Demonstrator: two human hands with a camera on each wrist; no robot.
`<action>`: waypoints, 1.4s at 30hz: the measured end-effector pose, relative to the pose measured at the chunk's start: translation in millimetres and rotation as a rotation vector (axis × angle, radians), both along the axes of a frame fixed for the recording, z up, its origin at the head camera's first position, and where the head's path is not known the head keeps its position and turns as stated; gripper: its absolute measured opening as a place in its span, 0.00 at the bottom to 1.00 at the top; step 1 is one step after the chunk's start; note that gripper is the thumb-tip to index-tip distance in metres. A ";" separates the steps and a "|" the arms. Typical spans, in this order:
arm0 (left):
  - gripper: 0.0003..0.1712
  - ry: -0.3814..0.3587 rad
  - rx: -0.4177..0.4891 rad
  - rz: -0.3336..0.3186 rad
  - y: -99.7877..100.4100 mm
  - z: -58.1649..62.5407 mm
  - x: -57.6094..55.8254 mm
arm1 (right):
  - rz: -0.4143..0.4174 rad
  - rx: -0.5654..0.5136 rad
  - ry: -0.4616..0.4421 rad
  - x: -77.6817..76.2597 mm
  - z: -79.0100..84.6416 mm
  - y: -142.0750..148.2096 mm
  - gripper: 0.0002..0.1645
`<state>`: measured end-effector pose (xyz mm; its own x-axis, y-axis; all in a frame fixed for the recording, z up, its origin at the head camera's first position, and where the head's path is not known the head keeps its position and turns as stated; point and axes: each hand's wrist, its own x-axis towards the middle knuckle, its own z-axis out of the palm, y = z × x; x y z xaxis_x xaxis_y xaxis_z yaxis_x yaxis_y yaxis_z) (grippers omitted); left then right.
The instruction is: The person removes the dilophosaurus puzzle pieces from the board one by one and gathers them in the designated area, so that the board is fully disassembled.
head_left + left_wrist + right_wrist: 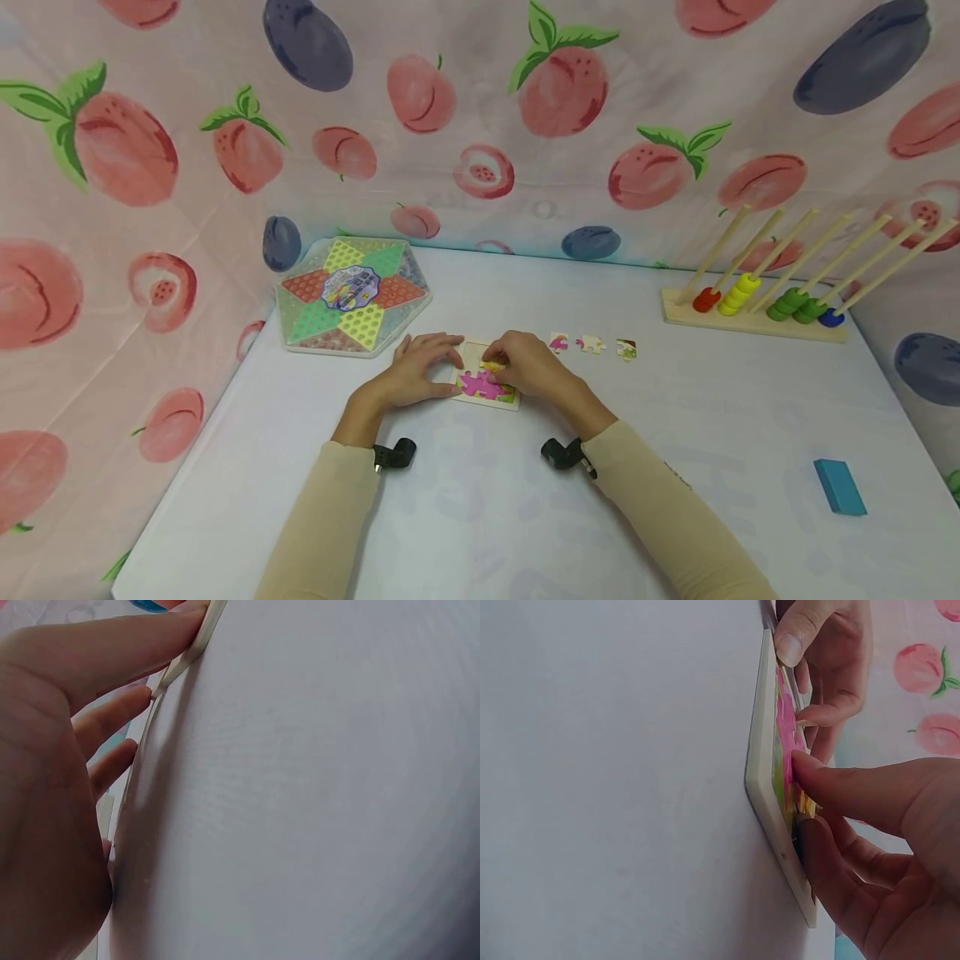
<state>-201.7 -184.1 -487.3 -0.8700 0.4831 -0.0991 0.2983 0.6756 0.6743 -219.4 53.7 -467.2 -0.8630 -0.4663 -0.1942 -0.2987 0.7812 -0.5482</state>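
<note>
A small wooden jigsaw board (pixel 472 353) lies on the table, its lower part filled with a pink and green picture. My left hand (pixel 411 371) holds the board at its left side, the thumb at the lower corner and the fingers farther up. Over the board's right half, my right hand (pixel 528 362) pinches a yellowish jigsaw piece (pixel 492 365) between thumb and fingers, against the board's surface. Those fingers partly hide the piece. In the right wrist view both hands meet the board's pale rim (pixel 759 750).
Three loose jigsaw pieces (pixel 592 344) lie in a row right of the board. A hexagonal Chinese checkers set (pixel 303 325) sits at the back left. At the back right stands a wooden bead rack (pixel 750 323). A blue block (pixel 840 487) lies at the right.
</note>
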 end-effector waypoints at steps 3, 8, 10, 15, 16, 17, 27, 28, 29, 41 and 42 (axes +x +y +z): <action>0.14 0.001 -0.005 -0.004 -0.3 -0.4 0.2 | -0.010 -0.002 0.000 0.5 -0.5 -0.2 0.20; 0.11 0.003 0.003 -0.005 -0.6 -1.2 0.3 | -0.019 -0.007 0.010 1.0 -0.9 -0.1 0.21; 0.11 0.005 0.002 -0.004 -0.7 -2.2 -0.1 | -0.024 -0.013 0.010 1.2 -0.6 0.2 0.21; 0.11 0.014 0.008 -0.009 -0.5 -3.6 -0.7 | -0.036 -0.031 0.013 1.3 -0.6 1.5 0.21; 0.11 0.015 0.008 -0.011 -0.5 -3.7 -0.7 | -0.036 -0.033 0.015 1.3 -0.8 1.7 0.21; 0.11 0.016 0.009 -0.012 -0.4 -3.6 -0.7 | -0.034 -0.035 0.017 1.2 -1.0 1.9 0.21; 0.15 0.014 -0.012 0.003 -0.2 -3.7 -0.7 | -0.039 -0.072 0.028 1.2 -2.1 2.5 0.19; 0.16 0.015 -0.014 0.002 -0.4 -4.0 -0.8 | -0.041 -0.076 0.027 1.0 -2.1 2.7 0.19; 0.16 0.016 -0.017 0.003 -0.5 -4.0 -0.9 | -0.043 -0.081 0.026 0.8 -2.4 2.9 0.18; 0.17 0.015 -0.019 0.005 -0.9 -5.2 -1.9 | -0.101 -0.246 -0.083 -3.5 -4.2 13.7 0.10; 0.17 0.015 -0.019 0.005 -0.9 -5.1 -1.8 | -0.110 -0.267 -0.098 -4.2 -4.5 14.6 0.10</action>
